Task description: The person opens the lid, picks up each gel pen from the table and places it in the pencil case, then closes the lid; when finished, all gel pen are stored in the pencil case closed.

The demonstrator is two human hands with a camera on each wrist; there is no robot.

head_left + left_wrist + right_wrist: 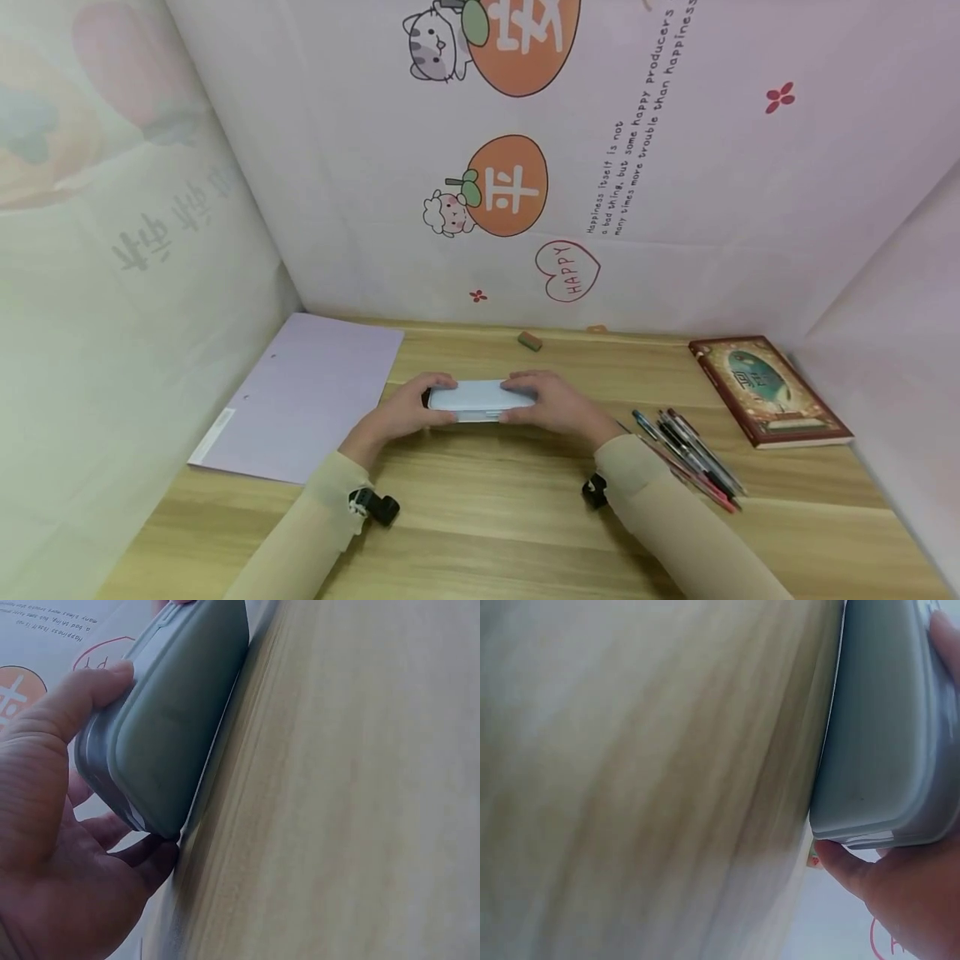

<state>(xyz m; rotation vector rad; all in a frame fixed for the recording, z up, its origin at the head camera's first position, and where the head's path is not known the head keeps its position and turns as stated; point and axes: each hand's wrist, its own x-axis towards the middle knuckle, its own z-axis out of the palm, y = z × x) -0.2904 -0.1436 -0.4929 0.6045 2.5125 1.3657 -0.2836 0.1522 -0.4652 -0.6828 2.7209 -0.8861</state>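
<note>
While both hands hold it at the ends, pale blue hard case sits mid-surface, long side toward the person. Smooth shell, rounded corners, seam along its front face. Looks to be resting on the surface, but the wrist views are dim and tight, so contact is hard to confirm.

Left-hand grip: grasping the case's left end, thumb on the near face, fingers behind. Right-hand grip: same on the right end. Beige sleeves, black wrist units.

Just behind: small green-and-red eraser. Right: loose bundle of slim pens, then a hardcover book, ornate brown-red border, teal oval with Chinese characters. Left: flat lavender folder, white label strip, print too small to read.

Surface is light wood grain. White printed backdrop: "HAPPY" in a red heart, "平" on an orange fruit, plus "Happiness itself is not a bad thing, but some happy producers many times more trouble than happiness".
</note>
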